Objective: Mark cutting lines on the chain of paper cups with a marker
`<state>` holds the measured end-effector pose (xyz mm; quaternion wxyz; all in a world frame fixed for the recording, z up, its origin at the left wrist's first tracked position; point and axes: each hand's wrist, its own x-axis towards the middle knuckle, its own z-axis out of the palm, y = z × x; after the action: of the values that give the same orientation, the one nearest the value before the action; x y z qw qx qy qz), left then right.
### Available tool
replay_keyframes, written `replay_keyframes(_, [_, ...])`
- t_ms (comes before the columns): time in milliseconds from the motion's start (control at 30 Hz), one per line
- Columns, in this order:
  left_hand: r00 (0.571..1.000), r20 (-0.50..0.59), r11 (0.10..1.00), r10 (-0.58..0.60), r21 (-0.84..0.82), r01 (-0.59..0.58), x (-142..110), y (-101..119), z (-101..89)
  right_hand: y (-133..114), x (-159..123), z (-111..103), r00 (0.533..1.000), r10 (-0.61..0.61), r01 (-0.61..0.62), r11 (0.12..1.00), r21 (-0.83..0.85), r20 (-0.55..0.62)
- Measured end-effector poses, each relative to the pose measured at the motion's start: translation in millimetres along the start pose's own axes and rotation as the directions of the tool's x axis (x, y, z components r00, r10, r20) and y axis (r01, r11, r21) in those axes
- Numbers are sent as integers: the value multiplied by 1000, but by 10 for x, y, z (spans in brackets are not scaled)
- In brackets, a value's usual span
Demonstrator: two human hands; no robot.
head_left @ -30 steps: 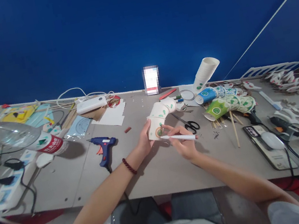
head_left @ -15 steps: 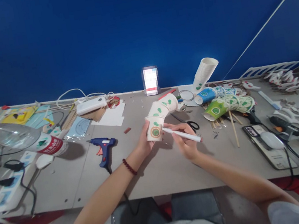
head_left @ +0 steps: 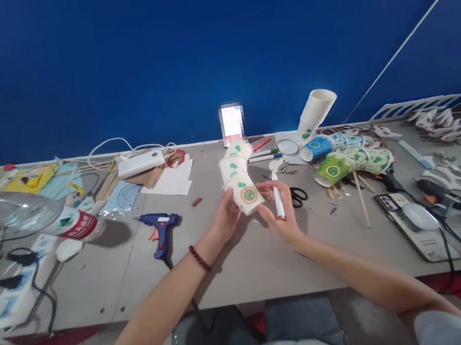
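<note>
A curved chain of white paper cups with green leaf prints is in my hands above the table. My left hand is closed around the left side of the nearest cup, which bears a brown ring with a green centre. On the other side, my right hand touches that cup with its fingertips. Between the fingers of the same hand sits a white marker pen, pointing away from me. Black-handled scissors lie just beyond my right hand.
A blue glue gun lies left of my hands, with a plastic bottle further left. Rightward are blue and green cup chains, stacked paper cups and a phone. Several pens lie behind.
The cup chain has swung round, its far end moving left. My right hand has come against the near cup, and the marker has turned from lying across the hand to pointing away.
</note>
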<state>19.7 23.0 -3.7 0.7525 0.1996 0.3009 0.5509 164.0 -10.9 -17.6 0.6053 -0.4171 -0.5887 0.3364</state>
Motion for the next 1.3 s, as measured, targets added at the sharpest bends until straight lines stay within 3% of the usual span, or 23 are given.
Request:
replay_keyframes(167, [1000,8,1000,-2,30,2,9,0,-23,-17,3,31,993,118,-118,993,-22,-16])
replay_keyframes(267, [1000,-15,998,15,66,-14,33,-15,-41,-35,11,46,992,119,-119,993,-12,-36])
replay_keyframes(400, [1000,0,992,31,123,-30,72,-56,-58,-30,27,43,997,41,-48,993,-105,-70])
replay_keyframes(600, [998,27,961,-50,275,40,15,-11,-10,-17,73,-9,983,-151,127,971,-203,-109])
replay_keyframes(733, [995,42,839,-91,542,54,-41,-1,8,-4,153,-69,976,-112,87,987,-138,-186])
replay_keyframes(900, [986,164,558,10,818,-141,-56,-108,-59,91,223,-108,955,-85,68,995,-70,-284])
replay_keyframes(967, [966,257,369,0,898,-238,-80,-123,-81,123,223,-107,952,-58,48,998,-42,-301])
replay_keyframes(1033, [929,370,240,-28,904,-353,-111,-113,-86,133,216,-103,953,-23,20,1000,-14,-301])
replay_keyframes(1133, [836,549,124,-29,831,-542,-139,-88,-80,116,209,-93,956,-39,38,999,-9,-291])
replay_keyframes(1233, [683,731,43,15,682,-730,-132,-77,-74,92,205,-79,957,-122,117,992,-35,-263])
replay_keyframes(1300, [660,751,61,33,657,-751,-128,-72,-63,85,196,-66,958,-158,151,987,-48,-240])
